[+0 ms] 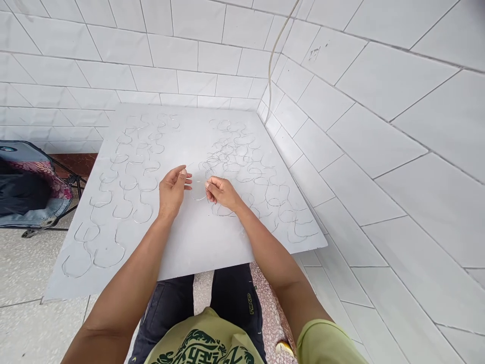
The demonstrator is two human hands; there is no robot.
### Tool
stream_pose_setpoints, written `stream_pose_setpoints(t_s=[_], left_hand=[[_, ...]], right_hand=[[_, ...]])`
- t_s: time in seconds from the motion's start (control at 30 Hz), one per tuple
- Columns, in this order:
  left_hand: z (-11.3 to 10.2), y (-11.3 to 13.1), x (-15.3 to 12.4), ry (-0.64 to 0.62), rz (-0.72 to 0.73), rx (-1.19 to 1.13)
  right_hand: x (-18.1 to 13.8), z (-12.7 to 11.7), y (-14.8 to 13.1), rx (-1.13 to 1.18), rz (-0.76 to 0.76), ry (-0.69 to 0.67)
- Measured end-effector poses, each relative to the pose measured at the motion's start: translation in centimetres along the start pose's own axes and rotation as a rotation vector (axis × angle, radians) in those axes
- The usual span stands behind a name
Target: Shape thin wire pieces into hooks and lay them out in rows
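A thin curved wire piece [197, 191] is held between my two hands above a white board [197, 242] that rests on my lap. My left hand [172, 191] pinches its left end with thumb and fingertips. My right hand [221, 192] is closed in a pinch on its right end. Several bent wire hooks [125, 202] lie spread out in rows on the board's left half. A tangled heap of wire pieces [250, 172] covers the right half, just beyond my right hand.
White tiled walls [379, 126] close in at the back and right, with a cable [273, 60] hanging in the corner. A folding chair with dark cloth and a bag [30, 192] stands at the left on a speckled floor [22, 273].
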State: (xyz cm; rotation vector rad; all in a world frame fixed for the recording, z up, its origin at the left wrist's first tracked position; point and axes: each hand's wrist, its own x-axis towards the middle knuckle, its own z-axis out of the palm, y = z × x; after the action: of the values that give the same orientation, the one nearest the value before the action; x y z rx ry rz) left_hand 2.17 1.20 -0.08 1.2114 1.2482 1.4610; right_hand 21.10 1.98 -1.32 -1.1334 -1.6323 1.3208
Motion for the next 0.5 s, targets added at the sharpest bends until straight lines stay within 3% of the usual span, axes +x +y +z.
stream_pose_setpoints(t_s=[0.23,0.5], left_hand=[[-0.52,0.56,0.08,-0.005,0.117,0.211],[-0.82,0.43,0.07,-0.069,0.131,0.337]], right_hand=[[-0.09,-0.05,0.35,-0.005,0.005,-0.059],[-0.02,-0.76,0.36,-0.029,-0.011,-0.06]])
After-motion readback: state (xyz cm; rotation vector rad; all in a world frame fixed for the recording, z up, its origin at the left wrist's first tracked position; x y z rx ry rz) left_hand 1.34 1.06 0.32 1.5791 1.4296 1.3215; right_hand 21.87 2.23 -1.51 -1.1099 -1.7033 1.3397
